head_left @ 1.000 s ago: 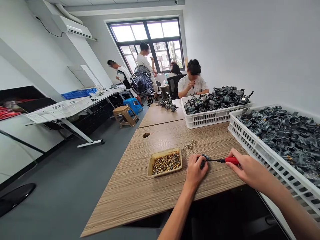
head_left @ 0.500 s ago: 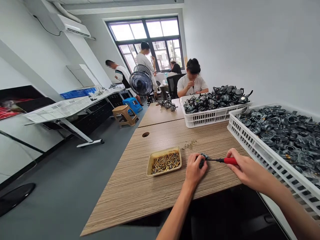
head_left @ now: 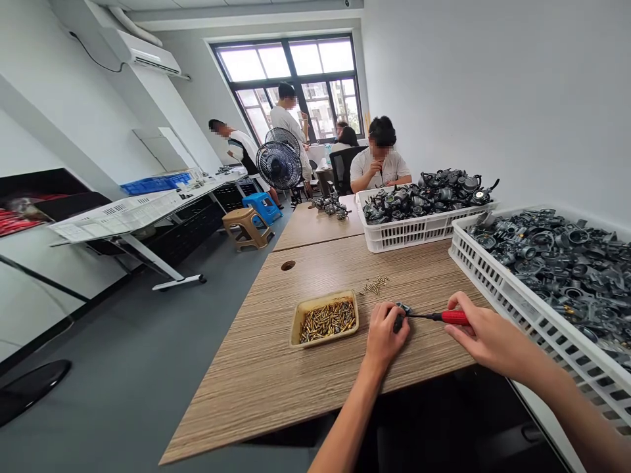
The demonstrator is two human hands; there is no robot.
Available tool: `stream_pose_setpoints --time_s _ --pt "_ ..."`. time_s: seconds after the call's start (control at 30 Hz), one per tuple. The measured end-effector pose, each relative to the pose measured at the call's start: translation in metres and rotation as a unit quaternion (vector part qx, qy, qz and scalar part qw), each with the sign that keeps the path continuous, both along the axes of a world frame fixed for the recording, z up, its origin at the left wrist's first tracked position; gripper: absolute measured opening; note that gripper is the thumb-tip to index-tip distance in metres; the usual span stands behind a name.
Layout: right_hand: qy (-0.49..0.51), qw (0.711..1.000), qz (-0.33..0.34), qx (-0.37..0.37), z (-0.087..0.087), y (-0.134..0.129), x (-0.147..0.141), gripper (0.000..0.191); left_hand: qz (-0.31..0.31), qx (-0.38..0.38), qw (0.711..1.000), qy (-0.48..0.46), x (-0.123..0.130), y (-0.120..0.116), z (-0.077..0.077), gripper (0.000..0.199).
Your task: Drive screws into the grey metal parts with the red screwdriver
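My left hand [head_left: 387,330] is closed around a small dark metal part [head_left: 402,309] on the wooden table, its fingers covering much of it. My right hand [head_left: 480,332] grips the red handle of a screwdriver [head_left: 454,318], whose shaft points left and reaches the part. Left of my left hand stands a beige tray [head_left: 292,332] full of small brass pieces [head_left: 328,320]. A little heap of similar brass pieces [head_left: 375,285] lies on the tabletop just beyond my left hand.
Two white crates [head_left: 394,238] [head_left: 530,322] heaped with dark metal parts stand behind and right of my hands. More parts [head_left: 331,206] lie at the table's far end, where a person [head_left: 379,161] sits. Fans [head_left: 279,164] and stools [head_left: 246,228] stand to the left.
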State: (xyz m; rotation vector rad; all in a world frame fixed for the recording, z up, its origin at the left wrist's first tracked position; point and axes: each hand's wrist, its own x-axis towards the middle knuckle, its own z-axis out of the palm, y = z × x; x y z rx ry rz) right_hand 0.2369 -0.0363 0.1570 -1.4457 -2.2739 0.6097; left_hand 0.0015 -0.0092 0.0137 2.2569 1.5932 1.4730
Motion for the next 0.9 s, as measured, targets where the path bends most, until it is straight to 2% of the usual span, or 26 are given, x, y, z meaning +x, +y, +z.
stream_pose_setpoints --time_s 0.13,0.27,0.47,0.7,0.77,0.9 --pt "0.007 1.0 0.005 -0.011 0.0011 0.0001 0.0004 0.013 -0.001 0.001 1.0 -0.002 0.0001 0.0004 -0.0007 0.01" --pt "-0.013 1.0 -0.015 -0.009 0.0003 0.0027 -0.002 0.02 -0.001 -0.001 1.0 -0.001 -0.0002 0.001 -0.0018 0.012" --pt "-0.029 0.999 -0.024 0.009 -0.0006 0.0014 -0.0053 0.023 0.005 -0.009 1.0 0.0 -0.0009 0.0015 -0.0051 0.038" --pt "0.005 1.0 0.007 0.013 -0.0018 -0.0005 -0.0028 0.016 0.01 -0.004 1.0 0.006 -0.0016 0.0026 -0.0076 0.035" --pt "0.0 1.0 0.002 0.013 -0.0022 0.0002 -0.0041 0.013 0.01 -0.001 1.0 0.007 -0.0015 0.0027 -0.0075 0.034" --pt "-0.01 1.0 -0.018 0.013 -0.0029 0.0018 -0.0078 0.019 0.01 0.007 1.0 0.006 -0.0011 0.0023 -0.0071 0.033"
